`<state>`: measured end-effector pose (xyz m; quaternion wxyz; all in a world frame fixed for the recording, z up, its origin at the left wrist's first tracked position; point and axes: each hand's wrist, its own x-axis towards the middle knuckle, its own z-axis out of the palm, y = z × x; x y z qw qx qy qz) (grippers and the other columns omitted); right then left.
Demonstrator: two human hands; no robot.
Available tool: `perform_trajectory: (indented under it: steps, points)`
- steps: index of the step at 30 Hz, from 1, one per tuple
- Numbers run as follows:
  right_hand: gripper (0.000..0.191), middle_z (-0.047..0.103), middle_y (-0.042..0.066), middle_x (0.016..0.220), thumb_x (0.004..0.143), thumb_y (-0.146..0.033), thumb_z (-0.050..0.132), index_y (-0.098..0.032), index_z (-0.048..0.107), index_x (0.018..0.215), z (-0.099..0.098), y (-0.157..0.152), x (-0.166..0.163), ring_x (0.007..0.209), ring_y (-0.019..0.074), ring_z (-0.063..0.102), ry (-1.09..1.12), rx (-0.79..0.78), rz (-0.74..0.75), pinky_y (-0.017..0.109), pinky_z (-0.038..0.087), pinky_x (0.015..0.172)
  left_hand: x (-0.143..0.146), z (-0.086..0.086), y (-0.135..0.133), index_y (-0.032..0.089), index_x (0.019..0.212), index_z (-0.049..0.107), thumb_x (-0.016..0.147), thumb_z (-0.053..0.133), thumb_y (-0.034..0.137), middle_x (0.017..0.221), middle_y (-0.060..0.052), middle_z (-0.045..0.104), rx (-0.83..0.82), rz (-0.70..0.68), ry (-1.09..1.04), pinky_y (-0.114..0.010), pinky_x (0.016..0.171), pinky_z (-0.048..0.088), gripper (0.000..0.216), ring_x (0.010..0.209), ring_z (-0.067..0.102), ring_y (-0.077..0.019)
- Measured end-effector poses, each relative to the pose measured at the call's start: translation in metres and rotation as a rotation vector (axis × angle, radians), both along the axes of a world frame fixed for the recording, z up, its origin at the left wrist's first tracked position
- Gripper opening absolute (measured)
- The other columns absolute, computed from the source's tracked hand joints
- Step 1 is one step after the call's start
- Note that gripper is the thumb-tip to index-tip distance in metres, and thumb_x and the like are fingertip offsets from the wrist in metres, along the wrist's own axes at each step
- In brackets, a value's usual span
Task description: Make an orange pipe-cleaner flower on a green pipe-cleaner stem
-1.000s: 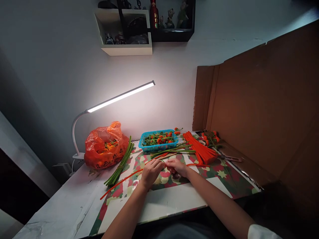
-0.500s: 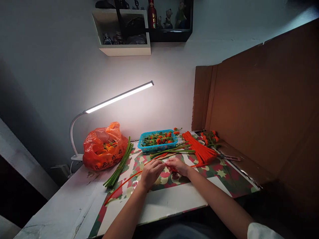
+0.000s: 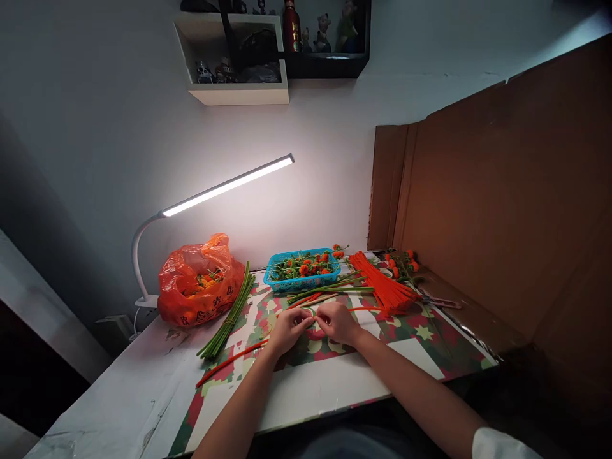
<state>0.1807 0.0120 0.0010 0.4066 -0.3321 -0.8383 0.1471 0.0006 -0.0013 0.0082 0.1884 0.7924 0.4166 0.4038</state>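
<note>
A long orange pipe cleaner (image 3: 229,361) runs through both hands, one end trailing toward the lower left and another orange length showing right of the hands. My left hand (image 3: 288,329) is closed on it, thumb and finger pinched. Close beside it, my right hand (image 3: 338,324) pinches too, the fingertips of both nearly meeting. What lies exactly between the fingertips is too small to make out. Just behind the hands are loose green stems (image 3: 329,290). A thick bundle of orange pipe cleaners (image 3: 382,284) fans out at the right.
A blue basket (image 3: 275,285) of orange flowers stands at the back. To the left sit an orange plastic bag (image 3: 196,287) and a tied bundle of green stems (image 3: 229,322). A lit lamp (image 3: 229,185) hangs above. Scissors (image 3: 440,302) and cardboard (image 3: 488,191) are on the right.
My hands have shifted slightly, the fingertips drawing closer together. The left end of the pipe cleaner has moved up a little; the orange length at right lies higher.
</note>
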Motion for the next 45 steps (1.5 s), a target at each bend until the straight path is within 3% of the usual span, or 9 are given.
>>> perform_trajectory:
  steps: [4, 8, 11, 17, 22, 30, 37, 39, 45]
  points:
    - [0.017, 0.051, 0.001, 0.061, 0.08, -0.02, 0.051, -0.019, 0.052, 0.063, -0.001, 0.0, 0.0, 0.061, 0.0145, 0.043, -0.053, 0.065, 0.007, 0.028, 0.028, 0.06, -0.002, -0.002, 0.001, 0.016, 0.071, 0.065, 0.084, 0.054, 0.035, 0.063, 0.0, 0.064, 0.003, 0.03, 0.03, -0.02, 0.046, 0.041, 0.026, 0.051, 0.053, -0.0102]
    - [0.02, 0.048, -0.002, 0.057, 0.08, -0.029, 0.054, -0.019, 0.052, 0.063, -0.007, 0.007, -0.001, 0.053, 0.0115, 0.041, 0.172, -0.241, 0.004, 0.024, 0.029, 0.053, -0.002, -0.003, -0.003, 0.02, 0.081, 0.065, 0.084, 0.056, 0.029, 0.076, -0.002, 0.067, 0.285, 0.143, 0.131, -0.022, 0.055, 0.046, 0.014, 0.062, 0.059, -0.0122]
    - [0.026, 0.048, -0.003, 0.056, 0.076, -0.04, 0.058, -0.018, 0.051, 0.063, -0.009, 0.011, -0.001, 0.051, 0.0106, 0.042, 0.329, -0.477, 0.08, 0.023, 0.031, 0.05, -0.002, -0.002, -0.004, 0.021, 0.081, 0.065, 0.087, 0.053, 0.023, 0.08, -0.002, 0.067, 0.488, 0.136, 0.229, -0.023, 0.062, 0.047, 0.013, 0.07, 0.062, -0.013]
    - [0.034, 0.044, -0.005, 0.048, 0.067, -0.049, 0.065, -0.018, 0.053, 0.06, -0.007, 0.013, -0.002, 0.043, 0.0075, 0.034, 0.414, -0.71, 0.176, 0.022, 0.025, 0.044, 0.0, 0.002, -0.007, 0.021, 0.082, 0.065, 0.09, 0.047, 0.017, 0.081, -0.002, 0.069, 0.676, 0.113, 0.376, -0.024, 0.066, 0.048, 0.02, 0.074, 0.063, -0.0134]
    - [0.032, 0.042, -0.007, 0.045, 0.066, -0.047, 0.064, -0.019, 0.052, 0.059, -0.005, 0.011, -0.003, 0.04, 0.0067, 0.03, 0.427, -0.78, 0.206, 0.022, 0.021, 0.041, -0.001, 0.002, -0.008, 0.023, 0.088, 0.066, 0.091, 0.047, 0.019, 0.084, -0.003, 0.07, 0.687, 0.094, 0.402, -0.025, 0.067, 0.049, 0.02, 0.074, 0.062, -0.0144]
    - [0.028, 0.046, -0.004, 0.05, 0.071, -0.043, 0.06, -0.018, 0.051, 0.062, -0.007, 0.01, -0.003, 0.046, 0.0093, 0.039, 0.379, -0.68, 0.173, 0.022, 0.028, 0.045, 0.002, 0.003, -0.008, 0.022, 0.083, 0.067, 0.089, 0.05, 0.023, 0.08, -0.003, 0.068, 0.52, 0.138, 0.346, -0.026, 0.063, 0.047, 0.018, 0.073, 0.061, -0.0163]
    - [0.015, 0.045, -0.004, 0.054, 0.075, -0.02, 0.055, -0.018, 0.052, 0.06, -0.007, 0.001, -0.001, 0.052, 0.0099, 0.038, 0.105, -0.197, 0.035, 0.024, 0.026, 0.052, -0.004, -0.002, -0.002, 0.021, 0.077, 0.064, 0.083, 0.058, 0.021, 0.078, 0.0, 0.067, 0.206, 0.04, 0.263, -0.021, 0.057, 0.046, 0.009, 0.067, 0.061, -0.0132]
    - [0.016, 0.045, -0.003, 0.054, 0.076, -0.022, 0.055, -0.018, 0.051, 0.061, -0.009, 0.002, -0.002, 0.053, 0.01, 0.039, 0.13, -0.26, 0.049, 0.024, 0.026, 0.051, -0.006, -0.002, -0.001, 0.021, 0.077, 0.063, 0.083, 0.058, 0.021, 0.076, 0.001, 0.066, 0.174, 0.025, 0.254, -0.021, 0.057, 0.047, 0.008, 0.065, 0.06, -0.0128]
    - [0.024, 0.046, -0.005, 0.049, 0.071, -0.038, 0.06, -0.017, 0.052, 0.063, -0.012, 0.014, -0.003, 0.045, 0.0085, 0.038, 0.335, -0.751, 0.156, 0.021, 0.026, 0.044, -0.006, 0.0, -0.002, 0.022, 0.086, 0.065, 0.084, 0.058, 0.02, 0.087, -0.002, 0.068, 0.321, 0.045, 0.302, -0.026, 0.069, 0.049, 0.008, 0.08, 0.062, -0.016]
